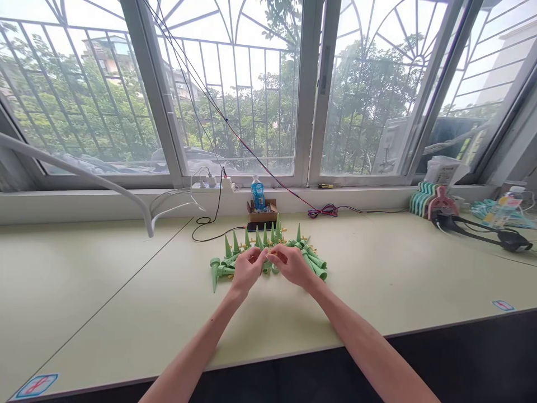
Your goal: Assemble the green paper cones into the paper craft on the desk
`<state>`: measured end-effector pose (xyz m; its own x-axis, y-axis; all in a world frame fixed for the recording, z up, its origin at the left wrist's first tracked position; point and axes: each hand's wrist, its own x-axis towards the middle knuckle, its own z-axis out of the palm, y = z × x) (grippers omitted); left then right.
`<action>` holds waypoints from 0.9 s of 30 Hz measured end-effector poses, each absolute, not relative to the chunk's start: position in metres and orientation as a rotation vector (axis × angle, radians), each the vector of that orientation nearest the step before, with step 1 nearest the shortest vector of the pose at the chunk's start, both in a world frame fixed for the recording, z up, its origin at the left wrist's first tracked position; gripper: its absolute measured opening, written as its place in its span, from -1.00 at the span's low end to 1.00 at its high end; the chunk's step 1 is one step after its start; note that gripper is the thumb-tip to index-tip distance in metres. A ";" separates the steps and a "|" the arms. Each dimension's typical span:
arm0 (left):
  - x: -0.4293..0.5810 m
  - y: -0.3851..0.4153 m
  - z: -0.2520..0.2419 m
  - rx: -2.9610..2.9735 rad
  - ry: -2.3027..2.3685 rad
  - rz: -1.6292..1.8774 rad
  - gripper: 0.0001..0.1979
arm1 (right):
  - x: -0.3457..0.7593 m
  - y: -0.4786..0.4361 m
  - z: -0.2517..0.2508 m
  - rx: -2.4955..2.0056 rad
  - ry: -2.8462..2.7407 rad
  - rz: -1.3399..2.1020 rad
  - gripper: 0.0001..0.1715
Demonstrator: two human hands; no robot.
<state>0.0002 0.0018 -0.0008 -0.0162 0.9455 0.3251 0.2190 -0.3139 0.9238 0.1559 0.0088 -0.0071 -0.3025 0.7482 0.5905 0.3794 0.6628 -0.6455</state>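
My left hand [247, 268] is closed, its thumb and fingers pinched around what looks like a green plant watering spike [259, 242]; the fingers partly hide it. My right hand [292, 265] meets it fingertip to fingertip, pinching a small yellow valve piece [271, 253] between them. Around both hands lie several more green watering spikes. Some stand point up in a row behind the hands, with yellow valves at their bases. To the left, one capped spike [215, 274] points toward me. Hollow green cones [318, 267] lie on their sides by my right wrist.
Behind the spikes are a phone [260, 226], a small cardboard box [263, 212] and a blue-labelled bottle [257, 193]. A coiled cable [323, 210] rests near the sill. Hangers [432, 200] and a black head strap [482, 229] occupy the right. A white curved arm [126, 193] reaches in from the left.
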 end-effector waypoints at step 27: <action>0.000 0.001 0.001 1.622 1.241 1.366 -0.57 | 0.157 0.012 -0.011 -0.899 -1.922 0.493 -0.55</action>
